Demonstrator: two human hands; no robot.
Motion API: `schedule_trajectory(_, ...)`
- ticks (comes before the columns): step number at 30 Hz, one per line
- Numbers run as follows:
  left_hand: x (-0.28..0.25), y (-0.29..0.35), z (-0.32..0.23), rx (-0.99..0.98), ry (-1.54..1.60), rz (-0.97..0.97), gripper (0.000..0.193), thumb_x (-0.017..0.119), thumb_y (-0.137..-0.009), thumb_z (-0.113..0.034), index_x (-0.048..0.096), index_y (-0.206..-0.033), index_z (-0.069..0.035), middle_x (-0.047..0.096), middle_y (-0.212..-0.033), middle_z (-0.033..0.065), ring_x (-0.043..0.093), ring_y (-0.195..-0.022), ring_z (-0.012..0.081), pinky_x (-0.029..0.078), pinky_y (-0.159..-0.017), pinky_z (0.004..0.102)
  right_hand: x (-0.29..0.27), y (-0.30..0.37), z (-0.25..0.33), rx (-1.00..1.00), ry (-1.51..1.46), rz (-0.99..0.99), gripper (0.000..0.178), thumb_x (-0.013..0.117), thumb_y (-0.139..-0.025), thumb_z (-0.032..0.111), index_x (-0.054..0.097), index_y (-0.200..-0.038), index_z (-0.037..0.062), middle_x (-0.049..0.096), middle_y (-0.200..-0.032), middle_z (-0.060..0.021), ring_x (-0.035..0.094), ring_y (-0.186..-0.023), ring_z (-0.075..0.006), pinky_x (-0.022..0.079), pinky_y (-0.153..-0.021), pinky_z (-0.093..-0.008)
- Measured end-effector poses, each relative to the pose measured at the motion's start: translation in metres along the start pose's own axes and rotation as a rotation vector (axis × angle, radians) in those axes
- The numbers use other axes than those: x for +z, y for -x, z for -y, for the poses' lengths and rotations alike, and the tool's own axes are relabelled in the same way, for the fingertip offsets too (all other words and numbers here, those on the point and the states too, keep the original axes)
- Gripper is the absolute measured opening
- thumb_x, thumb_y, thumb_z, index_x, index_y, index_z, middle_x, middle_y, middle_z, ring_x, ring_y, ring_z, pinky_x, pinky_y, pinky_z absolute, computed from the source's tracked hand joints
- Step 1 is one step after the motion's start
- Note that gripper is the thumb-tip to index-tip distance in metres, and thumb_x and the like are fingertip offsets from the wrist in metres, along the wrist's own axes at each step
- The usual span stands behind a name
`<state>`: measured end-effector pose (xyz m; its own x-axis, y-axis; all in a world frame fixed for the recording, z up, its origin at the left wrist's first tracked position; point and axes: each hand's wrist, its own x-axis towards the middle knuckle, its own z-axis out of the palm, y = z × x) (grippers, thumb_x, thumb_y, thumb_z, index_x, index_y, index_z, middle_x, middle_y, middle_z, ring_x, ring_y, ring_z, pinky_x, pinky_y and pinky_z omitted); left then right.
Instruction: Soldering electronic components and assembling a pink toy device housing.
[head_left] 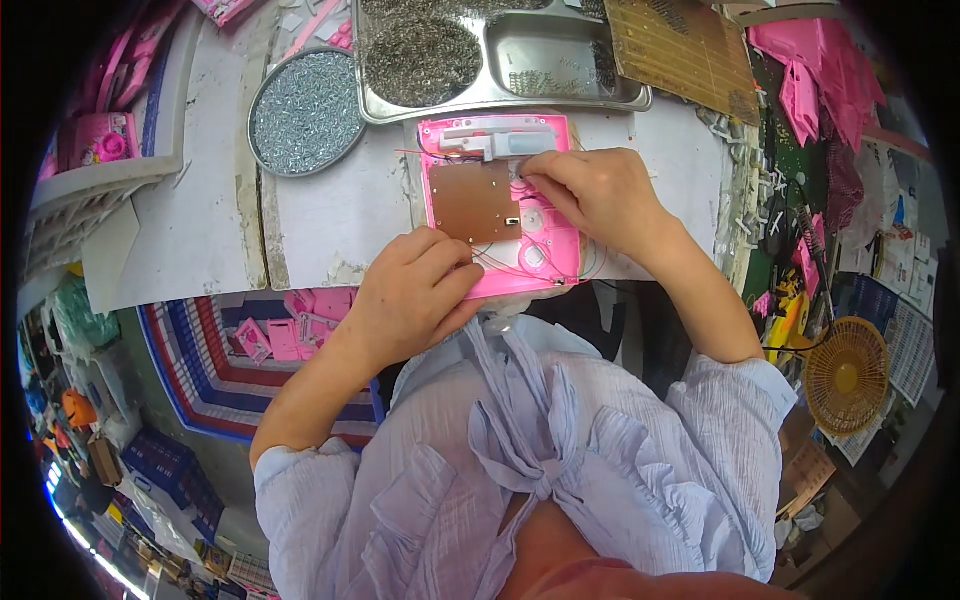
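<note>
A pink plastic casing (pixel 568 250) lies open on the white table, its inside facing up. In it sit a brown circuit board (pixel 468 200), a white and grey plastic part (pixel 520 140) along the far side, and thin wires (pixel 548 262) near the right front corner. My left hand (pixel 420 285) curls its fingers at the casing's near left corner, by the board's front edge. Above the casing's right side, my right hand (pixel 600 195) pinches thumb and fingers together beside the board's far right corner. Whatever is between those fingertips is hidden.
Behind the casing stands a metal compartment tray (pixel 520 40) of small dark metal pieces. A round dish (pixel 252 135) of silvery screws is to its left. A brown board (pixel 690 60) overlaps the tray's right end. Below the table's left side is a striped basket (pixel 190 375) with pink parts.
</note>
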<state>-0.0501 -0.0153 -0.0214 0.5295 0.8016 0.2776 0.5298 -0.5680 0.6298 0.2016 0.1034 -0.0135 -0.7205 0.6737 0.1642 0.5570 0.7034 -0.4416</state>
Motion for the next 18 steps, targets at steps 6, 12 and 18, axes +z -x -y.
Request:
schedule_trajectory(6,0.001,0.002,0.002,0.013,0.021,-0.031,0.036,0.085,-0.069,-0.014,0.068,-0.1,-0.005,0.064,-0.102,0.0097,0.064,-0.094,0.0307,0.055,-0.08,0.0409,-0.015,-0.011,0.001,-0.08,0.217,0.181,0.014,0.072,-0.09,0.021,0.077,-0.101,0.0137,0.074,-0.077,-0.0055,0.07,-0.065,-0.0265,0.053,-0.056,-0.0398)
schedule_trajectory(12,0.003,0.004,0.004,0.014,0.04,-0.049,0.036,0.085,-0.069,-0.013,0.068,-0.1,-0.005,0.064,-0.102,0.0099,0.064,-0.095,0.0311,0.055,-0.08,0.0412,-0.016,-0.014,0.001,-0.115,0.288,0.26,0.018,0.073,-0.089,0.022,0.073,-0.105,0.0134,0.073,-0.076,-0.0064,0.071,-0.065,-0.0264,0.053,-0.057,-0.0397)
schedule_trajectory(18,0.007,0.005,0.005,0.015,0.065,-0.071,0.037,0.084,-0.069,-0.012,0.068,-0.101,-0.004,0.064,-0.103,0.0099,0.064,-0.095,0.0312,0.055,-0.08,0.0411,-0.009,-0.005,-0.001,-0.092,0.148,0.106,0.013,0.066,-0.094,0.026,0.071,-0.1,0.0159,0.069,-0.071,-0.0069,0.069,-0.063,-0.0306,0.05,-0.054,-0.0436)
